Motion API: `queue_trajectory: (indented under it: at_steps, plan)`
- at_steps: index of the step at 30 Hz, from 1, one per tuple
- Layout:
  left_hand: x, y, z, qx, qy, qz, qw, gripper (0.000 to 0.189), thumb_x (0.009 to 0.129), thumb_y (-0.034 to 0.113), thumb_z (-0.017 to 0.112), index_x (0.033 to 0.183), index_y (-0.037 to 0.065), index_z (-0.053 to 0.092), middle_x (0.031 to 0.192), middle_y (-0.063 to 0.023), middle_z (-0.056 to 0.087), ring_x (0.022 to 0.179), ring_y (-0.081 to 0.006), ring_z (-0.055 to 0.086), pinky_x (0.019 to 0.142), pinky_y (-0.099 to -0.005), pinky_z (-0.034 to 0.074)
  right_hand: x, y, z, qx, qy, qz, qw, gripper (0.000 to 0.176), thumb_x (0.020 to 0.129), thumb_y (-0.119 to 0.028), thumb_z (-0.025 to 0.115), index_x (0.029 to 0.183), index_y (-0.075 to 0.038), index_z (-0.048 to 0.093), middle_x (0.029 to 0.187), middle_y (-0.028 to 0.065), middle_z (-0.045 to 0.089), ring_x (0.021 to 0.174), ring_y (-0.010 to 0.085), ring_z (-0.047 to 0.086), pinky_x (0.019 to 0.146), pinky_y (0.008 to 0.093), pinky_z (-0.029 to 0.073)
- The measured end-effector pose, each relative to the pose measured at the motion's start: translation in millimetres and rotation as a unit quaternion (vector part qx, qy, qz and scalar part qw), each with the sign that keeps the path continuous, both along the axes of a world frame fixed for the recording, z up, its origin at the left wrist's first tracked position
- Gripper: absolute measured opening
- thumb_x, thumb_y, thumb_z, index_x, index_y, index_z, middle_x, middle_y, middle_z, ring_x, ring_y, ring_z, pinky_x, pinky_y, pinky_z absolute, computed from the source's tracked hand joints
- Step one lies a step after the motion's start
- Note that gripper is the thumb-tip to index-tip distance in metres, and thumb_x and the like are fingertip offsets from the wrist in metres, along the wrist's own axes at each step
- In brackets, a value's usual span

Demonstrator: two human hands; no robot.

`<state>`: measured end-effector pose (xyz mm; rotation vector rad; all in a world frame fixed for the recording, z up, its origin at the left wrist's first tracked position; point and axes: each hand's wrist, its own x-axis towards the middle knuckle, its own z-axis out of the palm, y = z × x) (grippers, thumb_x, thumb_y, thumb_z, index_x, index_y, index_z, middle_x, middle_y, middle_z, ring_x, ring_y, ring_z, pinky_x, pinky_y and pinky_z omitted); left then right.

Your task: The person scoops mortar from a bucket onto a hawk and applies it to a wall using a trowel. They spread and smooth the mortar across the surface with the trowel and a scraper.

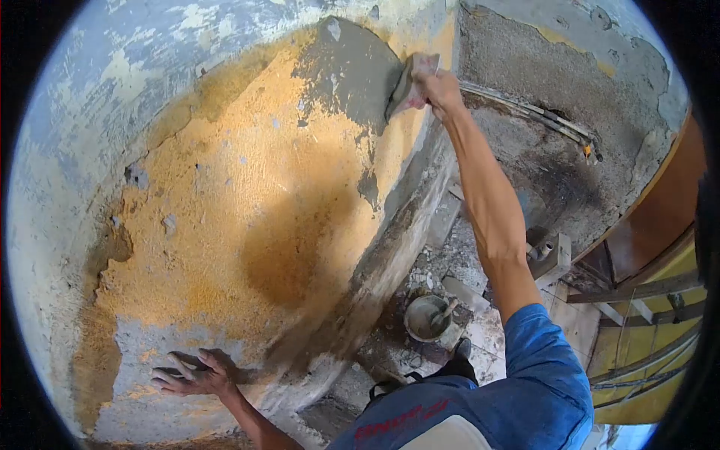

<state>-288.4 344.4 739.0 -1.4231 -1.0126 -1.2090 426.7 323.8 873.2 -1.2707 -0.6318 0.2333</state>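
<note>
My right hand [442, 91] is closed around a flat plastering trowel [409, 84], whose face has grey and pinkish smears. The trowel's edge meets a patch of wet grey plaster [351, 69] high on the wall, close to the corner. Below that patch the wall [202, 232] is bare, rough and orange-yellow, with pits and thin grey streaks. My left hand [191, 375] rests on a grey area of the wall at the lower left, fingers spread and holding nothing.
On the floor near my feet stands a bucket [427, 321] of grey mix with a handled tool in it. Rubble [465, 262] lies around it. Pipes [532, 112] run along the adjoining wall. Wooden slats [645, 292] stand at the right.
</note>
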Motion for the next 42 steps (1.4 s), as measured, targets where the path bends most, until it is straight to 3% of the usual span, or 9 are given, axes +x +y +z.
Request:
queue_trajectory:
  at_steps: [14, 20, 23, 25, 27, 31, 35, 37, 42]
  plan:
    - [-6.9, 0.3, -7.3, -0.029, -0.016, -0.025, 0.999, 0.058, 0.102, 0.051, 0.055, 0.147, 0.015, 0.055, 0.162, -0.0264, 0.032, 0.153, -0.0484, 0.023, 0.123, -0.0636, 0.012, -122.3, -17.8, 108.0, 0.073, -0.117, -0.004, 0.990, 0.017, 0.089, -0.012, 0.074, 0.085, 0.004, 0.069, 0.072, 0.0070, 0.064, 0.060, 0.0151, 0.060, 0.053, 0.0314, 0.048]
    - [-7.2, 2.5, -7.7, -0.019, -0.020, -0.026, 0.999, 0.057, 0.102, 0.054, 0.053, 0.148, 0.021, 0.057, 0.163, -0.0226, 0.033, 0.152, -0.0478, 0.024, 0.120, -0.0648, 0.014, -191.6, -3.1, 151.0, 0.010, -0.202, 0.000, 0.979, 0.028, 0.095, -0.017, 0.067, 0.091, 0.011, 0.068, 0.076, 0.0159, 0.068, 0.066, 0.0252, 0.069, 0.060, 0.0416, 0.055]
    - [-7.2, 1.7, -5.6, -0.025, -0.030, -0.040, 0.998, 0.062, 0.100, 0.063, 0.050, 0.146, 0.023, 0.059, 0.161, -0.0238, 0.034, 0.151, -0.0501, 0.024, 0.118, -0.0657, 0.017, -254.7, -6.4, 158.2, -0.035, -0.360, -0.194, 0.912, 0.038, 0.096, -0.021, 0.058, 0.094, 0.015, 0.067, 0.090, 0.0370, 0.069, 0.088, 0.0454, 0.073, 0.077, 0.0516, 0.055]
    - [-5.6, -1.7, -4.3, -0.041, -0.032, -0.036, 0.998, 0.061, 0.100, 0.061, 0.051, 0.147, 0.023, 0.058, 0.161, -0.0233, 0.034, 0.151, -0.0504, 0.024, 0.117, -0.0661, 0.018, -297.2, -15.0, 158.1, -0.073, -0.372, -0.207, 0.902, 0.040, 0.097, -0.024, 0.059, 0.094, 0.015, 0.067, 0.091, 0.0354, 0.070, 0.094, 0.0465, 0.072, 0.081, 0.0521, 0.055]
    - [-6.7, -0.8, -6.3, -0.036, -0.032, -0.032, 0.998, 0.057, 0.101, 0.057, 0.053, 0.148, 0.024, 0.057, 0.163, -0.0201, 0.032, 0.151, -0.0493, 0.024, 0.117, -0.0668, 0.019, -304.9, 4.8, 124.6, 0.057, -0.512, -0.263, 0.815, 0.020, 0.092, -0.011, 0.060, 0.090, 0.008, 0.064, 0.079, 0.0245, 0.068, 0.069, 0.0363, 0.068, 0.059, 0.0451, 0.054]
    - [-3.5, -3.6, -6.2, -0.039, -0.037, -0.025, 0.998, 0.057, 0.101, 0.056, 0.054, 0.149, 0.025, 0.057, 0.164, -0.0175, 0.030, 0.152, -0.0475, 0.024, 0.118, -0.0673, 0.018, -349.6, -49.7, 86.6, -0.005, -0.492, -0.121, 0.862, 0.031, 0.099, -0.013, 0.053, 0.118, 0.011, 0.060, 0.076, 0.0255, 0.064, 0.076, 0.0320, 0.073, 0.063, 0.0427, 0.058]
    - [-8.4, -6.3, -4.7, -0.035, -0.010, -0.039, 0.999, 0.056, 0.100, 0.053, 0.059, 0.148, 0.022, 0.057, 0.165, -0.0192, 0.029, 0.154, -0.0452, 0.020, 0.121, -0.0656, 0.013, -329.8, -89.7, 31.6, 0.023, -0.339, 0.078, 0.937, 0.033, 0.103, -0.019, 0.053, 0.116, 0.011, 0.059, 0.076, 0.0184, 0.067, 0.062, 0.0237, 0.070, 0.052, 0.0373, 0.055]
    - [-8.5, -5.5, -4.9, -0.039, -0.005, -0.045, 0.998, 0.057, 0.101, 0.051, 0.058, 0.150, 0.021, 0.055, 0.166, -0.0182, 0.027, 0.154, -0.0460, 0.020, 0.121, -0.0679, 0.014, -297.6, -108.0, 23.2, -0.062, -0.135, 0.101, 0.984, 0.038, 0.104, -0.025, 0.056, 0.107, 0.012, 0.064, 0.072, 0.0140, 0.068, 0.054, 0.0207, 0.067, 0.045, 0.0360, 0.051]
    - [-9.7, -4.1, -7.5, -0.039, -0.007, -0.032, 0.999, 0.059, 0.101, 0.052, 0.058, 0.150, 0.019, 0.054, 0.166, -0.0197, 0.026, 0.154, -0.0453, 0.020, 0.121, -0.0677, 0.015, -154.7, -56.9, -5.5, -0.079, -0.173, -0.055, 0.980, 0.032, 0.100, -0.017, 0.057, 0.085, 0.010, 0.066, 0.064, 0.0177, 0.070, 0.055, 0.0218, 0.070, 0.047, 0.0380, 0.056]
